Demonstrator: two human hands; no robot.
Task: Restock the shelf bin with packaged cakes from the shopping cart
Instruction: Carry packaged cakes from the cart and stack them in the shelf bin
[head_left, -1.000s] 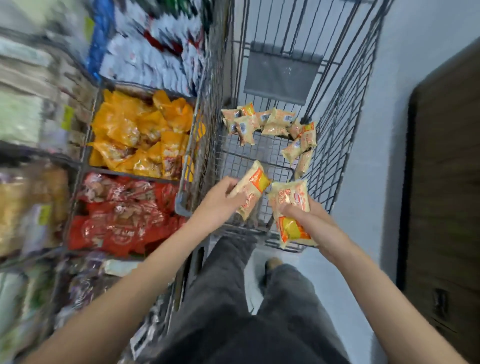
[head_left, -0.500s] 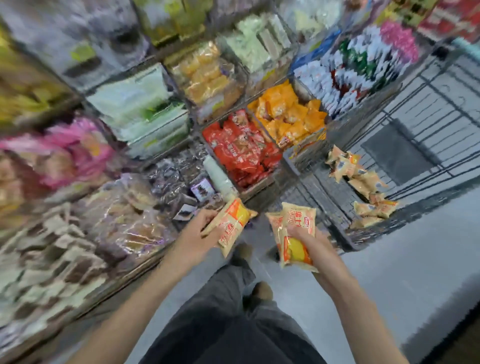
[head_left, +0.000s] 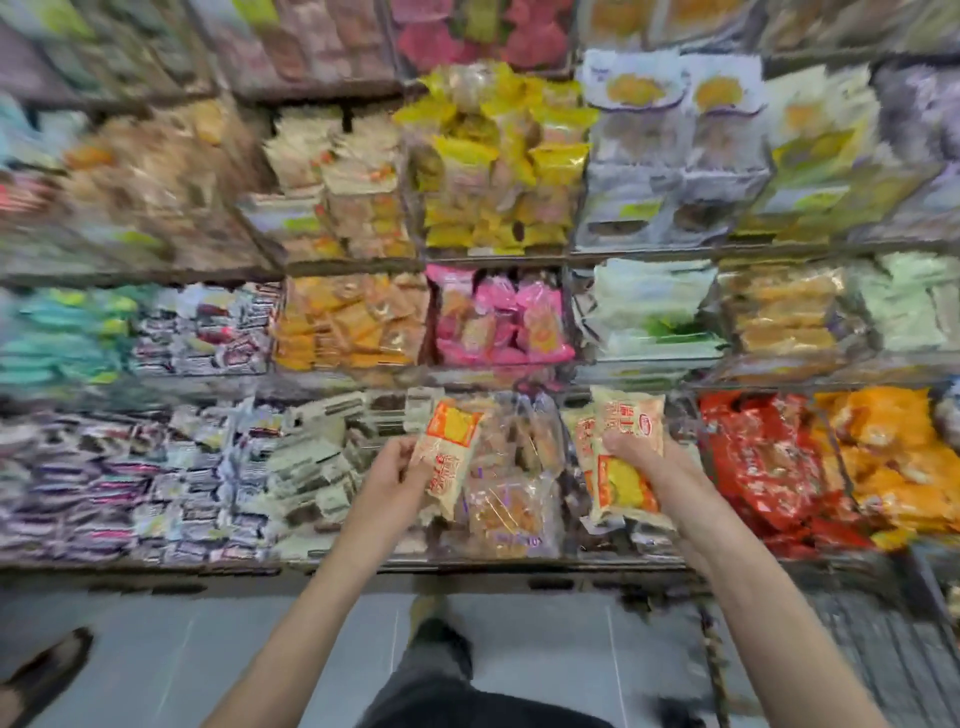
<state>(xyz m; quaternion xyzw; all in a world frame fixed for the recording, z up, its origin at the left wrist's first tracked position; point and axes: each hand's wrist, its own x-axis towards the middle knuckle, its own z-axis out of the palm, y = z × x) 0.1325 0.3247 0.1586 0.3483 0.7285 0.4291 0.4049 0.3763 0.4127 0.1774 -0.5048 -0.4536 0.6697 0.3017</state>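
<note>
Step in hand: carrying packaged cakes to the shelf; nothing placed yet from either hand, as I read it.
Left hand (head_left: 397, 475): fingers curled round one cake packet (head_left: 448, 457), held upright with its orange panel at the top.
Right hand (head_left: 641, 460): gripping a small stack of cake packets (head_left: 621, 452); two show for certain, overlapping, and a third I cannot rule out.
Position of packets: in front of the lowest shelf row, over a bin of clear-wrapped cakes (head_left: 511, 514), not resting in it.
Target bin: uncertain. A bin of cream-and-orange packs (head_left: 358, 208) two rows up looks closest in print to what is held; blur prevents a firm match.
Next move calls for: a reach up and forward to the matching bin, then release of the packets flat or on edge so they do not slide back over the front rail.
Materials: packets are soft plastic film, glossy, pillow-shaped with crimped ends; cream ground, orange-yellow panel, red lettering.
Handling judgement: light and crushable; a loose grip should do.
Shelf: wire-divided bins (head_left: 569, 312), each crowded with crinkled bright wrappers.
Shopping cart (head_left: 893, 644): only a blurred wire edge shows at lower right; its contents are out of sight.
Floor (head_left: 218, 654): pale smooth tile below the shelf.
</note>
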